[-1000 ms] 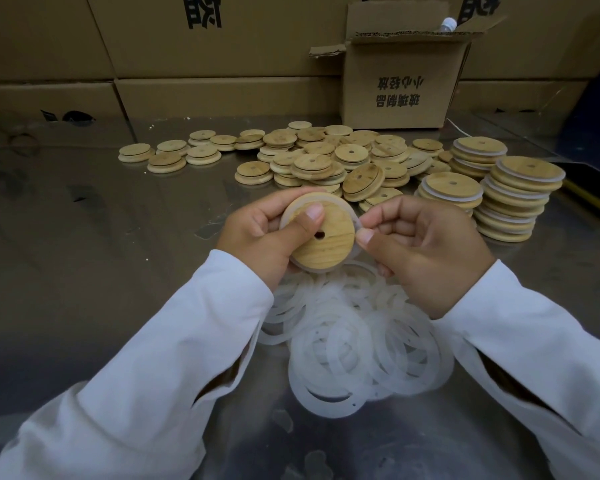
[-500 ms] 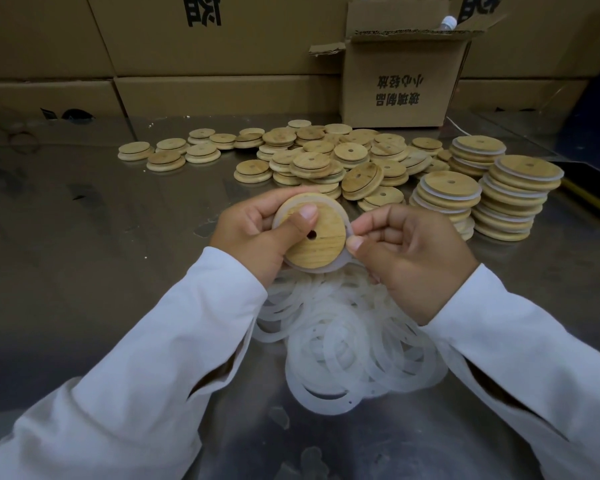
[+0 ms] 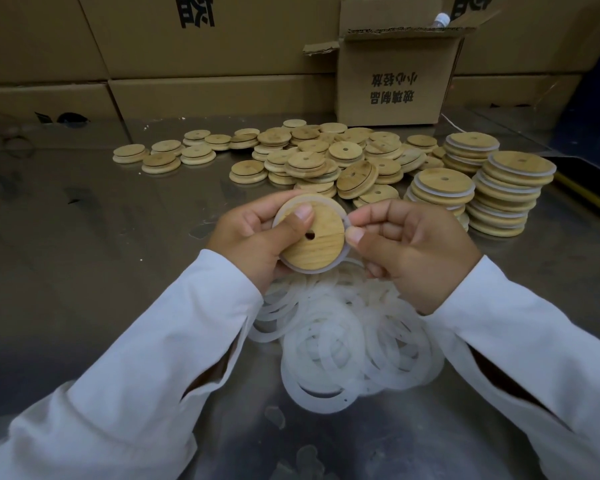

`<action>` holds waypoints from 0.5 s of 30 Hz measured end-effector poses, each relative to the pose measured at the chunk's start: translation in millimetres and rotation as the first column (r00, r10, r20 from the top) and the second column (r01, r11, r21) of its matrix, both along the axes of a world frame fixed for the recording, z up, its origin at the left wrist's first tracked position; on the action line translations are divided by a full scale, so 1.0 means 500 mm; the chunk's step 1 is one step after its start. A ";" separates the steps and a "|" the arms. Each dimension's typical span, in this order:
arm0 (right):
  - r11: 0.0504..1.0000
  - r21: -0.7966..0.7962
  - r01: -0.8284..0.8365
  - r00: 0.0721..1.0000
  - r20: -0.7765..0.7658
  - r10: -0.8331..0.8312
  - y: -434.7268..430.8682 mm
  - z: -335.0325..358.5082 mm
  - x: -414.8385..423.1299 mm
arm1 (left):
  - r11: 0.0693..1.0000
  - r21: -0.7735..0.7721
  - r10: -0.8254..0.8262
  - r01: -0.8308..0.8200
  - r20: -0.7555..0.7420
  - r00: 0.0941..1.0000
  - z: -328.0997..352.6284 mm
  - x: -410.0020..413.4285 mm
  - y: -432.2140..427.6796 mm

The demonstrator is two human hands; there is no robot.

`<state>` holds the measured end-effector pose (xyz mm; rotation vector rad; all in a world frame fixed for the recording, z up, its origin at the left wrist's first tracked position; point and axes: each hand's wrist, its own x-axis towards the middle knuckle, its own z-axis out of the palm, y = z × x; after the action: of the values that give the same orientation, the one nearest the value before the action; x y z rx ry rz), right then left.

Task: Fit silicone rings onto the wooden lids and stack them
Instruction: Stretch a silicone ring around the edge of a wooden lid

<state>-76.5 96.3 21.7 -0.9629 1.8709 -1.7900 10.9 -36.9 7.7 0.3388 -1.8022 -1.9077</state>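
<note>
My left hand (image 3: 253, 240) grips a round wooden lid (image 3: 321, 242) with a small centre hole, thumb pressed on its face. A translucent silicone ring (image 3: 340, 209) runs round the lid's edge. My right hand (image 3: 413, 251) pinches that ring at the lid's right side between thumb and forefinger. Below both hands lies a heap of loose silicone rings (image 3: 343, 344) on the steel table. Behind, loose bare wooden lids (image 3: 312, 157) are scattered. To the right stand stacks of ringed lids (image 3: 513, 192).
An open cardboard box (image 3: 395, 74) stands at the back of the steel table (image 3: 84, 254), with a wall of closed cartons (image 3: 205, 46) behind it. A yellow-edged dark object (image 3: 593, 195) lies at the far right.
Both hands drifted slightly left and the lid turned a little in my left hand. My right fingers keep working along the ring at the lid's right edge.
</note>
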 end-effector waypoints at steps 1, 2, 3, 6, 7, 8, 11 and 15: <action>1.000 0.000 0.002 1.000 0.017 -0.002 0.001 0.000 0.002 | 1.000 0.009 -0.002 0.002 0.000 1.000 -0.002 0.000 0.000; 1.000 -0.006 0.007 0.999 0.033 -0.007 0.000 0.001 0.003 | 1.000 0.016 -0.002 0.002 0.000 1.000 -0.003 0.000 -0.001; 1.000 -0.012 0.023 0.999 0.038 -0.022 0.000 0.000 0.003 | 1.000 0.021 -0.001 0.001 0.002 1.000 -0.005 0.000 0.000; 0.990 0.011 0.138 0.987 -0.080 -0.136 0.000 -0.003 -0.002 | 1.000 0.030 0.008 -0.008 0.003 1.000 -0.008 -0.002 0.001; 0.988 0.014 0.155 0.984 -0.093 -0.153 0.000 -0.003 -0.003 | 0.999 0.033 0.010 -0.010 0.001 1.000 -0.008 -0.002 0.002; 0.989 0.019 0.148 0.986 -0.080 -0.146 -0.001 -0.003 -0.003 | 0.999 0.037 0.009 -0.009 -0.003 1.000 -0.008 -0.003 0.003; 0.995 0.063 0.078 0.996 -0.050 -0.075 -0.004 -0.007 -0.002 | 0.999 0.040 0.015 -0.014 -0.011 1.000 -0.006 -0.005 0.005; 0.995 0.086 0.041 0.997 -0.063 -0.035 -0.002 -0.008 -0.010 | 1.000 0.019 0.023 -0.023 0.007 1.000 -0.007 -0.007 0.010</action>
<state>-81.6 95.5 17.8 -0.9670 1.9996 -1.7029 7.5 -31.8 4.3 0.3713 -1.7786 -1.9109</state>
